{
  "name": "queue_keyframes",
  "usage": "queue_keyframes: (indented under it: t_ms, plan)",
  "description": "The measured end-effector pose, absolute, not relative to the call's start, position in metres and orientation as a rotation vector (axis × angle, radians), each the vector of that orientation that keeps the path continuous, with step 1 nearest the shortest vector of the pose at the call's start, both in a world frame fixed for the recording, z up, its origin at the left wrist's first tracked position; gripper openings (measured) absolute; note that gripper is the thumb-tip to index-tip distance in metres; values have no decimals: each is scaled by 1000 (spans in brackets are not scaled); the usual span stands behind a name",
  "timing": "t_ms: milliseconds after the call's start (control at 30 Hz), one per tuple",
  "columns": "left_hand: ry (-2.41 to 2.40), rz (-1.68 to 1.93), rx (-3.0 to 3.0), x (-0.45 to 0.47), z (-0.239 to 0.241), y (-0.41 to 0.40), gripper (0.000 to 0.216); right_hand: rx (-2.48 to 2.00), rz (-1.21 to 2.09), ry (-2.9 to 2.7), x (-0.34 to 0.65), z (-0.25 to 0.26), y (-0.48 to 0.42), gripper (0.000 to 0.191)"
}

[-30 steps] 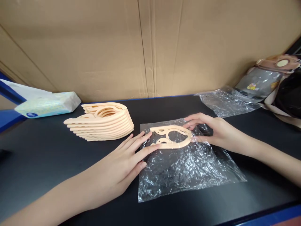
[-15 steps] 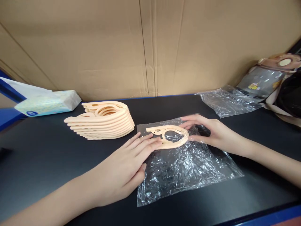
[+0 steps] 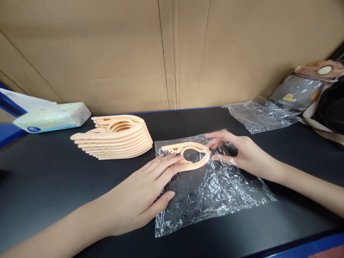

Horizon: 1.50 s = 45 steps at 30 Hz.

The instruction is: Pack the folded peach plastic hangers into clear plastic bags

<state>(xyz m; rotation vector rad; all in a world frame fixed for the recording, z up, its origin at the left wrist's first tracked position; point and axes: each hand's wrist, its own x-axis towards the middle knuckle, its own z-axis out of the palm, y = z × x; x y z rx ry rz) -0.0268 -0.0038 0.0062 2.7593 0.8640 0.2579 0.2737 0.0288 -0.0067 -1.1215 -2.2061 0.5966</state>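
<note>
The left hand [image 3: 139, 193] lies flat, fingers spread, on the clear bag [image 3: 212, 186]; the right hand [image 3: 242, 152] fingers pinch the bag beside the peach hanger [image 3: 188, 154].

I can read no text anywhere. The tissue pack [image 3: 51, 116] at the worktop's far left corner carries a blue oval mark, too blurred to read.

bag [image 3: 212, 193]: clear crinkled glossy plastic film | hanger [image 3: 188, 156] on the bag: smooth matt peach plastic | table [image 3: 53, 179] under the bag: smooth matt black | wall [image 3: 172, 53] behind the bag: matt brown cardboard
</note>
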Motion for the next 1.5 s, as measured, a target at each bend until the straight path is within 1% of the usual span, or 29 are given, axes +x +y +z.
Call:
queue_keyframes:
  t_ms: [200, 400, 500, 767, 967, 1267, 1500]
  plan:
    - [864, 286, 2830, -28, 4, -2, 51, -1108, 619, -2229, 273, -5, 26, 47]
    - [776, 376, 2959, -27, 10, 0, 39, -1093, 599, -2195, 272, -4, 24, 42]
    - [765, 351, 2963, -28, 8, 0, 42, -1086, 587, -2203, 273, -4, 22, 39]
    - [763, 366, 2969, -29, 8, 2, 45, -1042, 603, -2219, 276, -5, 20, 38]
    - [761, 359, 2985, -29, 8, 3, 43, -1044, 621, -2227, 276, -5, 21, 37]
    - [798, 534, 3040, -30, 3, 5, 35, -1033, 629, -2230, 276, -1, 20, 36]
    - [734, 567, 3173, -32, 5, 4, 28, -1049, 641, -2229, 276, -3, 19, 35]
